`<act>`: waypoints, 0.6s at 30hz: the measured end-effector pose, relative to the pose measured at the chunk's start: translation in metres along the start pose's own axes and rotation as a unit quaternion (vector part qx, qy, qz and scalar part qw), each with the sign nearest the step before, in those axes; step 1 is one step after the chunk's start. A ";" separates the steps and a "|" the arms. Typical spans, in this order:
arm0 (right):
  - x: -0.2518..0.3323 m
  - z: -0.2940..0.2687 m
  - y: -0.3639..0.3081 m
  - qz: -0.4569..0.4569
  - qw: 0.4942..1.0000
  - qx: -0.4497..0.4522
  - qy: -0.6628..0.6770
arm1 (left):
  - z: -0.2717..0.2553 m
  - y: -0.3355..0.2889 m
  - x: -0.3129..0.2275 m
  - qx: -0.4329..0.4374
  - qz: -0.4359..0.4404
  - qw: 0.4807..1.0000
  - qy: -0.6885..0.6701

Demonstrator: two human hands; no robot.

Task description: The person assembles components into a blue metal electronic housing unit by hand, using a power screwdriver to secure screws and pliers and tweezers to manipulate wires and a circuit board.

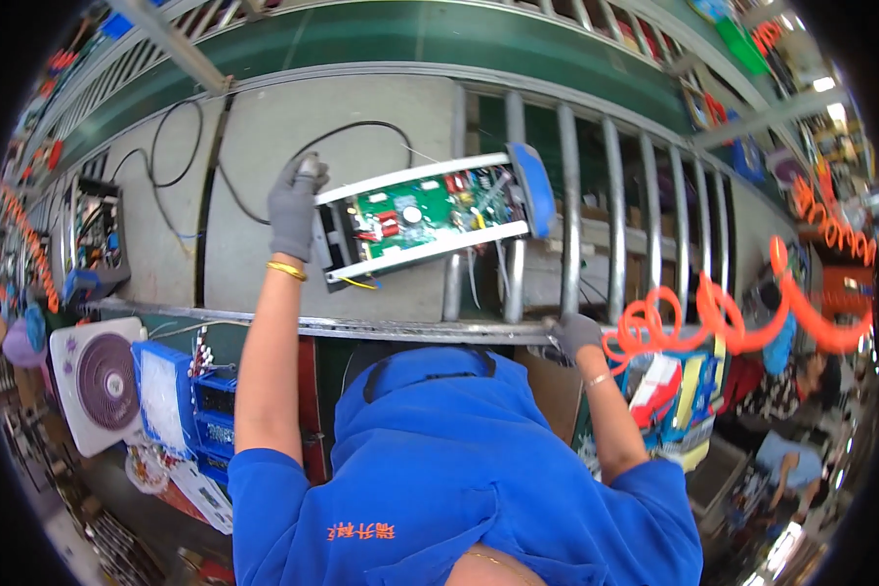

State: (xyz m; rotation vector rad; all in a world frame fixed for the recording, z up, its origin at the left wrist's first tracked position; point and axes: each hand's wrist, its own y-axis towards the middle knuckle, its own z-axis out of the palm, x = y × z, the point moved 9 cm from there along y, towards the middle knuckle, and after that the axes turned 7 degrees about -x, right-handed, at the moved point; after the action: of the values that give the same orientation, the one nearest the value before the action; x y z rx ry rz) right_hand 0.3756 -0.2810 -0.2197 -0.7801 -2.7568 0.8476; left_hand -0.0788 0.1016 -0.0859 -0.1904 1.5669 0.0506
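An open electronics chassis (pixel 415 237) with white side rails and a blue end piece (pixel 533 190) lies slantwise before me, its left part over a grey board and its right part on metal rollers. Inside it sits a green circuit board (pixel 430 210) with red and white components. My left hand (pixel 293 203), in a grey glove, is at the chassis's left end. Its fingers are curled, and what they grip is hidden. A black cable (pixel 366 124) arcs from beside them. My right hand (pixel 578 335), also gloved, is closed at the front rail around something too small to name.
Rollers (pixel 612 215) continue to the right. An orange coiled air hose (pixel 723 317) hangs at the right front. Another chassis (pixel 96 239) stands at far left. A fan (pixel 107 384) and blue parts bins (pixel 213 415) are at left front. Other people are at lower right.
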 end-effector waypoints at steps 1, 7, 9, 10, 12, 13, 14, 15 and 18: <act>0.015 -0.025 0.007 -0.001 0.982 -0.116 0.147 | -0.008 0.000 0.003 -0.008 0.018 1.000 -0.005; 0.062 -0.061 0.151 -0.079 0.606 -0.113 0.783 | -0.001 -0.003 0.006 -0.059 0.070 0.996 0.004; 0.147 -0.124 0.136 -0.224 0.651 -0.167 0.706 | -0.051 -0.015 0.047 -0.142 0.015 0.990 0.000; 0.147 -0.131 0.136 -0.234 0.651 -0.167 0.702 | -0.061 -0.026 0.065 -0.184 -0.023 0.982 0.016; 0.151 -0.132 0.145 -0.206 0.624 -0.136 0.741 | -0.081 -0.046 0.144 -0.207 -0.219 0.953 -0.012; 0.141 -0.128 0.150 -0.185 0.611 -0.128 0.759 | -0.070 -0.044 0.128 -0.156 -0.121 0.979 0.058; 0.134 -0.124 0.155 -0.167 0.596 -0.115 0.777 | -0.056 -0.043 0.108 -0.106 -0.018 0.986 0.128; 0.135 -0.122 0.159 -0.152 0.581 -0.097 0.794 | -0.046 -0.041 0.112 -0.063 -0.032 0.994 0.089; 0.130 -0.119 0.167 -0.099 0.535 -0.053 0.837 | -0.018 -0.036 0.116 0.010 -0.070 0.998 -0.002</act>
State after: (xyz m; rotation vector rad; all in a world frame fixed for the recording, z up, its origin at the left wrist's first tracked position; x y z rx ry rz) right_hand 0.3716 -0.0382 -0.2154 -0.6154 -0.9959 -0.2615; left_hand -0.0900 0.0527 -0.1985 -0.2827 1.5452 -0.0742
